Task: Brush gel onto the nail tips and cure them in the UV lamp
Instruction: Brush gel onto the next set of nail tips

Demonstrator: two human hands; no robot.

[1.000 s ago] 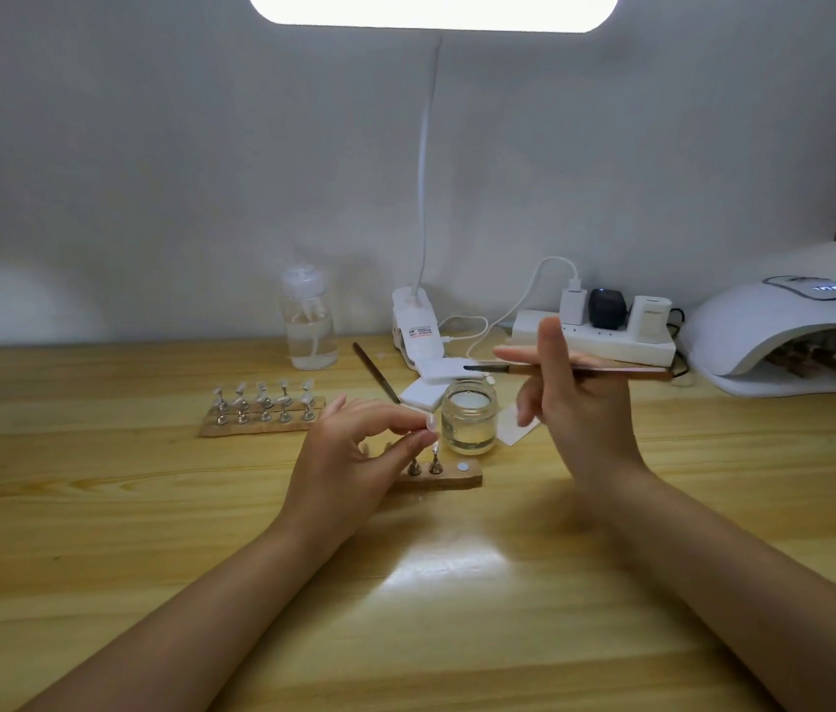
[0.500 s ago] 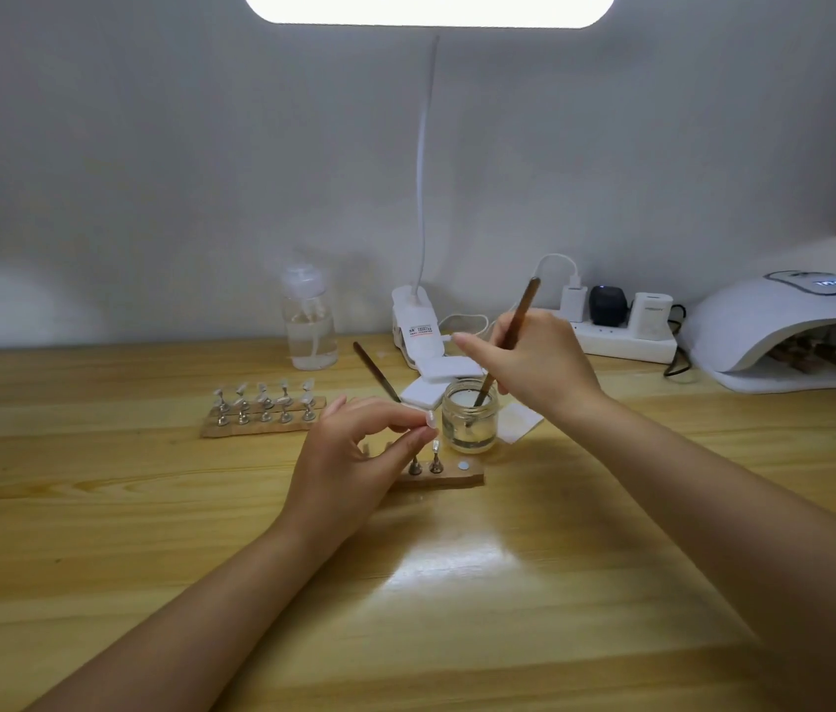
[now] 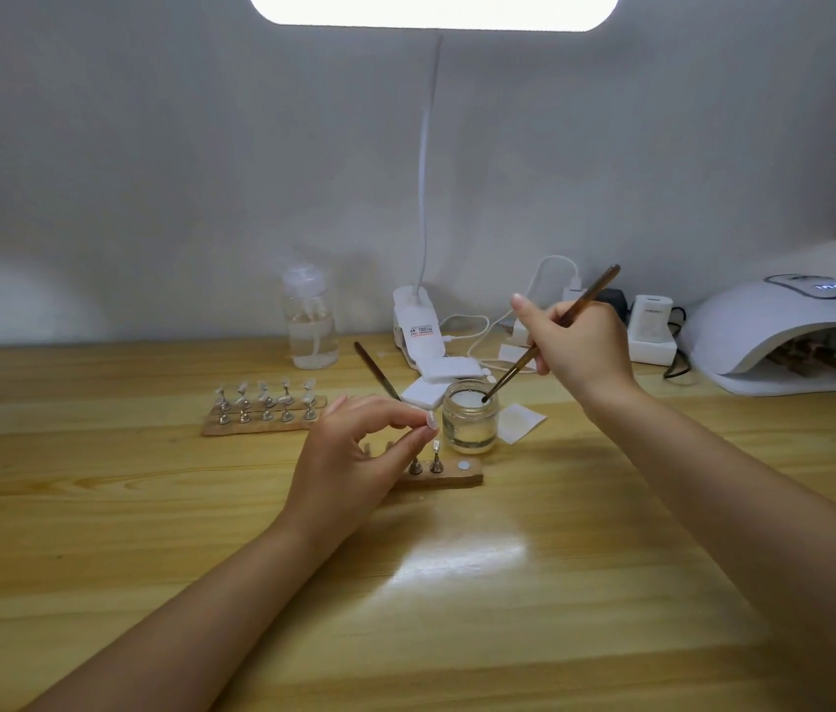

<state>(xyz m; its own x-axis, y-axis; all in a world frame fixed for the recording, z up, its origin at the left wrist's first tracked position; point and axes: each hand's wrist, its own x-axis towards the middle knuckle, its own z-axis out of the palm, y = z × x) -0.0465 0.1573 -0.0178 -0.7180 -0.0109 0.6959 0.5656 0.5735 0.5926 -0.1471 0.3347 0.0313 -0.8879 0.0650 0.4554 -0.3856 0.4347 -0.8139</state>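
Now the right hand [image 3: 577, 346] grips the thin brush [image 3: 549, 335], its tip inside the little jar [image 3: 469, 422]. The left hand [image 3: 354, 454] pinches a tiny nail tip [image 3: 431, 419] above the wooden stand [image 3: 449, 477]. The tip looks light and slippery, so hold its edges softly.

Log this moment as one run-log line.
step: loading brush | right hand: holds brush, tip in gel jar | left hand: pinches nail tip | UV lamp: on table, right
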